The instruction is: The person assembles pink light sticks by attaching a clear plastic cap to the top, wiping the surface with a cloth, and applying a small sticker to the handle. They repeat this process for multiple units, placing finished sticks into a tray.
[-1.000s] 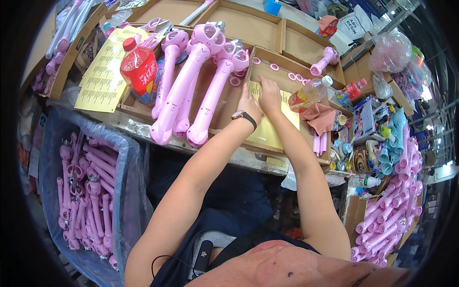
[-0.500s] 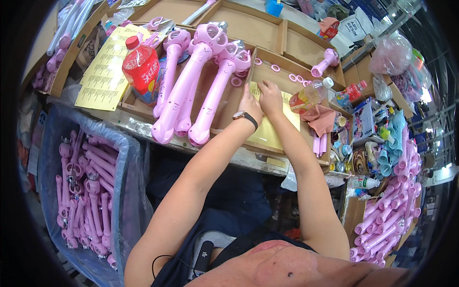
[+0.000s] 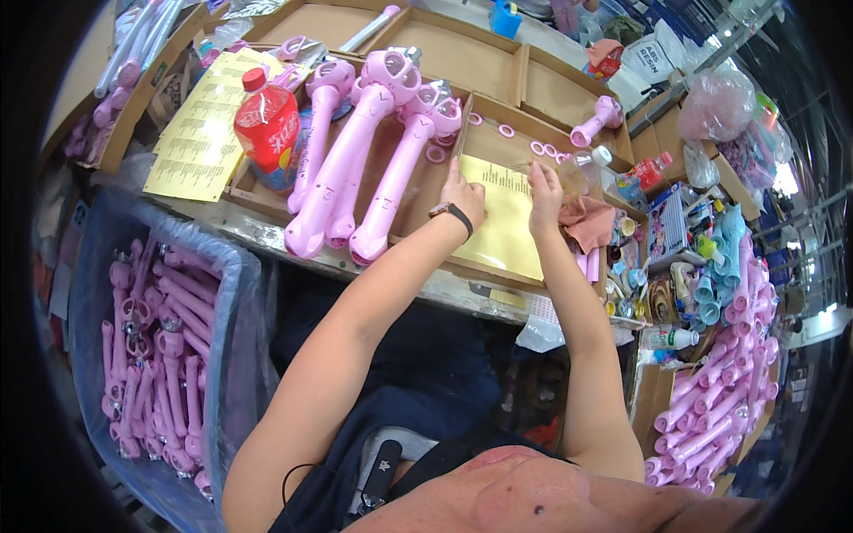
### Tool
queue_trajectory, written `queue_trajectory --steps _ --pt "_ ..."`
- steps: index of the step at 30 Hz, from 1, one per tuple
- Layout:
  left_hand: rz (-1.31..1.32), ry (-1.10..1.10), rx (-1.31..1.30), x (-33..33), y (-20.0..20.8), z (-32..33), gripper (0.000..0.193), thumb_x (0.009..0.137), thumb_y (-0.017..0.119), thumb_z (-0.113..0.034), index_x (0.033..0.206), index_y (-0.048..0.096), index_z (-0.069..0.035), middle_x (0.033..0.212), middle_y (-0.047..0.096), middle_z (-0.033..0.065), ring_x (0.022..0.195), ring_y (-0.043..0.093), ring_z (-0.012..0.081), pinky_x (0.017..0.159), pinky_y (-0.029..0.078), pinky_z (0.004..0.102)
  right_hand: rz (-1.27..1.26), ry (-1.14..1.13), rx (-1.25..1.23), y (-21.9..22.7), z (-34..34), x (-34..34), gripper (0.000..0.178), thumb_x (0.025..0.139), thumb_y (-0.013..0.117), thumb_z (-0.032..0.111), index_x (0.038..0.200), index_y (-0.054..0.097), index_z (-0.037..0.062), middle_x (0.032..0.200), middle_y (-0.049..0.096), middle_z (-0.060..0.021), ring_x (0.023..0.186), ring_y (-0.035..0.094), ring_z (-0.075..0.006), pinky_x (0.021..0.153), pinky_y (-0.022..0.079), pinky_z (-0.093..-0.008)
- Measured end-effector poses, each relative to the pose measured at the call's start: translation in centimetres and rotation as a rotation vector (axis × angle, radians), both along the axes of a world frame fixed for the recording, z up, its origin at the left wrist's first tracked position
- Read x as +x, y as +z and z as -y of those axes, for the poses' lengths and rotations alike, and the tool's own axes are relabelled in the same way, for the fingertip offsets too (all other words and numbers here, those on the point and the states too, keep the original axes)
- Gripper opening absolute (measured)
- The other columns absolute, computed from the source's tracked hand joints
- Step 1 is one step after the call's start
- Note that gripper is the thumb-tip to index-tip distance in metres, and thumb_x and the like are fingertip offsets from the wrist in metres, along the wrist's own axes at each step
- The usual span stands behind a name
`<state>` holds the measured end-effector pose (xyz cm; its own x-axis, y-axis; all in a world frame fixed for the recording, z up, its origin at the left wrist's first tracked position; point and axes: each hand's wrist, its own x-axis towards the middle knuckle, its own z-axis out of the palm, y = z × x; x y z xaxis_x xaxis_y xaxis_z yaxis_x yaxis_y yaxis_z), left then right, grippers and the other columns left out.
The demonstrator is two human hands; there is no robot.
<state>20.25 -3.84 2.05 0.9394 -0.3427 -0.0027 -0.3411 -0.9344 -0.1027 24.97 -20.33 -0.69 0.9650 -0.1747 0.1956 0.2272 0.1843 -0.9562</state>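
A yellow printed sheet [image 3: 499, 218] lies in a shallow cardboard tray. My left hand [image 3: 463, 197] rests on the sheet's left edge, index finger stretched along the tray divider and thumb apart from it. Over the sheet's upper right corner, my right hand [image 3: 545, 197] has its fingers pinched together; what is between the fingertips is too small to make out. Several pink rings [image 3: 538, 148] lie beyond the sheet. Left of my hands, several pink wand-like toys [image 3: 342, 160] with openwork heads lie across the tray's rim.
A red-labelled bottle [image 3: 268, 124] and more yellow sheets [image 3: 191, 169] are on the left. A lined bin [image 3: 238, 293] below holds many pink handles. To the right are a clear bottle [image 3: 582, 171], a salmon cloth [image 3: 586, 219] and piled pink tubes [image 3: 711, 417].
My right hand has moved right, away from my left hand, to the sheet's right side, uncovering more of the sheet. My left hand stays near the divider.
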Motion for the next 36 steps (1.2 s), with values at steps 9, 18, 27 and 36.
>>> queue_trajectory --steps 9,18,27,36 --pt "0.297 0.331 -0.215 5.4 11.3 -7.7 0.027 0.084 0.054 -0.03 0.085 0.07 -0.009 0.086 0.069 0.0137 0.083 0.067 0.0281 0.076 0.052 0.0399 0.17 -0.163 -0.478 0.7 -0.1 -1.1 0.019 0.085 0.065 0.018 0.09 0.066 0.0 0.087 0.061 -0.0048 0.078 0.056 -0.0115 0.07 0.043 -0.024" --pt "-0.179 0.393 -0.622 5.0 9.0 -19.7 0.064 0.07 0.073 -0.046 0.11 0.059 0.003 0.099 0.065 0.0167 0.092 0.063 0.0264 0.08 0.048 0.0359 -0.097 -0.004 0.154 3.7 0.0 -3.1 0.018 0.085 0.066 0.015 0.098 0.061 0.003 0.085 0.062 -0.0001 0.072 0.054 -0.0057 0.062 0.042 -0.0196" --pt "-0.163 -0.166 -2.258 -8.7 15.8 -16.1 0.036 0.083 0.061 -0.017 0.114 0.047 -0.003 0.093 0.054 0.0062 0.084 0.055 0.015 0.083 0.046 0.0332 -0.007 0.024 0.575 9.1 -1.7 -13.1 0.011 0.086 0.062 0.007 0.097 0.059 0.0049 0.079 0.058 0.0001 0.067 0.054 -0.008 0.054 0.041 -0.022" --pt "-0.225 -0.325 -2.674 -17.7 9.4 -9.5 0.033 0.094 0.051 -0.023 0.126 0.047 -0.015 0.137 0.042 0.0082 0.135 0.028 0.0295 0.104 0.028 0.0635 0.297 0.012 0.652 11.7 -6.2 -20.6 0.006 0.092 0.054 0.007 0.097 0.054 0.0041 0.077 0.053 -0.0023 0.058 0.045 -0.0081 0.052 0.038 -0.0212"
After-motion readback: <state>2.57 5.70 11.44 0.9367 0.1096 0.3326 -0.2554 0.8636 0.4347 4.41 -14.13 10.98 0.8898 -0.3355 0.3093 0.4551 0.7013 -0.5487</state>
